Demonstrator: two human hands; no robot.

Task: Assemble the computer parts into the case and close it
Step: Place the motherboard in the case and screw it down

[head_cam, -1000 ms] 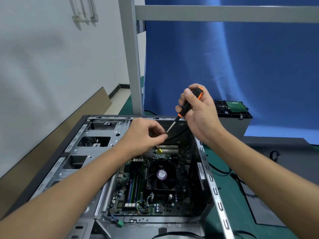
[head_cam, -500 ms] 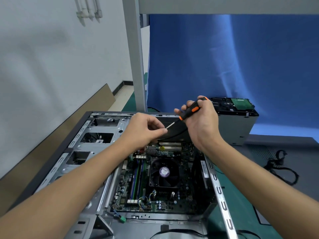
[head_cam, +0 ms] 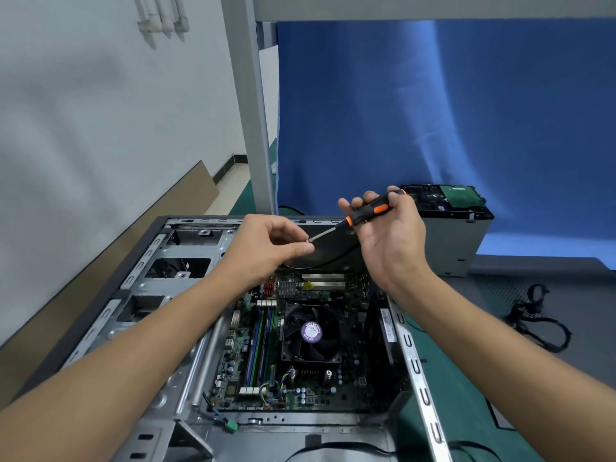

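Screwdriver [head_cam: 366,213] tilted flatter, left grip [head_cam: 268,248] pinching screw [head_cam: 308,241]

the small silver piece [head_cam: 308,241] pinched by the left hand [head_cam: 266,248] at the screwdriver [head_cam: 365,215] tip is too small to identify. the right hand [head_cam: 390,241] fingers hide part of its handle. the case [head_cam: 143,271] is cut off at the bottom edge.

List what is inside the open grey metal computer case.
Green motherboard, black cooler fan with purple sticker, blue and green memory slots. The left hand and wrist cover its far-left corner.
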